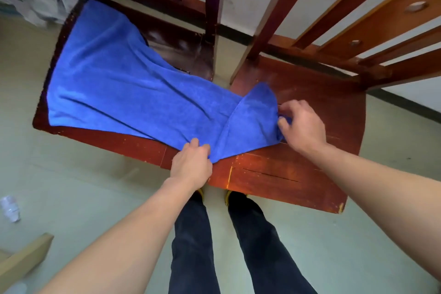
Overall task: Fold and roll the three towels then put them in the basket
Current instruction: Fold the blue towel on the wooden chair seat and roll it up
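Note:
A blue towel [124, 83] lies spread across the seats of two wooden chairs pushed side by side. Its right end is folded back over itself into a flap [253, 122]. My left hand [191, 162] pinches the towel's near edge at the front of the seats. My right hand [303, 124] grips the right edge of the folded flap with curled fingers. No basket and no other towels are in view.
The darker left chair [100, 136] and the lighter right chair [310, 174] have slatted backs rising toward the wall. My legs and shoes stand at the seats' front edge. A crumpled plastic bottle [9, 207] lies on the floor at left, a wooden piece [26, 258] at bottom left.

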The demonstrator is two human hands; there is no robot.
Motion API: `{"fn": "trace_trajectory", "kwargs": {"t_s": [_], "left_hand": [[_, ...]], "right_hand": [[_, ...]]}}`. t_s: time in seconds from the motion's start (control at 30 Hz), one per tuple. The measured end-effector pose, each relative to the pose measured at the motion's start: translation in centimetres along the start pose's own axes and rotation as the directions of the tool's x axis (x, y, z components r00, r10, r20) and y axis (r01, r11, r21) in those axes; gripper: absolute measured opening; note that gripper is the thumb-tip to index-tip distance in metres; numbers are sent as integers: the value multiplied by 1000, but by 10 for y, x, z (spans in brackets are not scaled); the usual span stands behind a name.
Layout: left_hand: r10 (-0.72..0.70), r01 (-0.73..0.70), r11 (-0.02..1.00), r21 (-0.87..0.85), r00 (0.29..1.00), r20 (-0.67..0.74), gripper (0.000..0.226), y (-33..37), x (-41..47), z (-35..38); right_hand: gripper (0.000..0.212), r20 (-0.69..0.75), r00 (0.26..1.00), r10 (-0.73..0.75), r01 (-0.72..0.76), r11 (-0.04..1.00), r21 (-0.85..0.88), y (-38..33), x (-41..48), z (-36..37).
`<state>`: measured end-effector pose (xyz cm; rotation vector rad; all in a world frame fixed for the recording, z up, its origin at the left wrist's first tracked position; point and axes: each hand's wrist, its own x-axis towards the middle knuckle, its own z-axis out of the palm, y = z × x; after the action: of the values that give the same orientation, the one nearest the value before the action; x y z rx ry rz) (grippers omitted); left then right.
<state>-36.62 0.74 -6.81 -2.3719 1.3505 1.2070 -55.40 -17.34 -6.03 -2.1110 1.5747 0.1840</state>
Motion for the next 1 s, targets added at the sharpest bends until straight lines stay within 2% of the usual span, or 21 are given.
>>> {"fn": "trace_trajectory", "kwargs": {"t_s": [0.03,0.1,0.13,0.2,0.27,0.37,0.4,0.47,0.53,0.6,0.63,0.67,0.73,0.77,0.8,0.87,0.9,0.97,1.0], "left_hand": [[4,-5,999,-52,1000,-21,26,1,5,-1],[30,-32,994,-106,999,-16,33,6,16,-5],[43,-42,993,-114,999,2,35,9,21,-7],[49,-46,992,-114,998,28,35,14,28,-10],[40,-38,991,-125,999,12,33,19,31,-16],[44,-51,989,-136,997,-59,29,25,31,-29],[49,-59,990,-126,995,-83,28,28,30,-34],[74,-86,992,-97,990,-119,27,36,31,-42],[117,-125,991,-47,982,-146,27,44,34,-48],[172,-168,985,36,970,-174,27,49,40,-53],[217,-205,975,88,961,-173,29,61,48,-51],[247,-227,966,126,952,-179,32,62,52,-53],[314,-283,942,182,934,-171,41,70,62,-53],[343,-308,927,213,927,-153,47,76,70,-50],[355,-318,917,240,925,-133,52,79,78,-47],[336,-297,914,278,936,-104,61,82,89,-44],[310,-269,918,291,945,-104,62,83,92,-43],[271,-219,924,313,953,-134,47,85,93,-42],[267,-207,925,319,951,-158,35,84,91,-43]], "right_hand": [[41,-8,998,57,-56,997,59,-7,13,2],[63,102,981,164,-177,976,128,-19,40,7],[64,181,965,188,-214,967,137,-23,51,9],[44,283,944,166,-215,965,151,-28,61,13],[30,233,968,90,-128,980,151,-28,51,9],[21,8,995,-97,95,984,151,-11,5,-9],[19,-17,988,-152,152,979,137,0,-15,-12],[18,26,981,-192,189,978,86,27,-55,-13],[18,186,975,-120,121,993,10,53,-87,-7],[19,416,909,-4,50,994,-98,69,-102,2],[19,480,875,58,10,990,-137,82,-107,4],[19,484,870,90,-27,990,-135,83,-106,7],[24,317,926,203,-206,978,-24,82,-95,9],[29,209,926,314,-336,939,77,81,-82,10],[36,156,892,424,-449,873,192,79,-67,12],[52,231,799,556,-600,709,370,70,-34,14],[52,300,768,567,-639,640,426,65,-19,17],[31,379,752,539,-657,575,487,57,1,23],[19,365,768,526,-639,590,495,52,9,23]]}}
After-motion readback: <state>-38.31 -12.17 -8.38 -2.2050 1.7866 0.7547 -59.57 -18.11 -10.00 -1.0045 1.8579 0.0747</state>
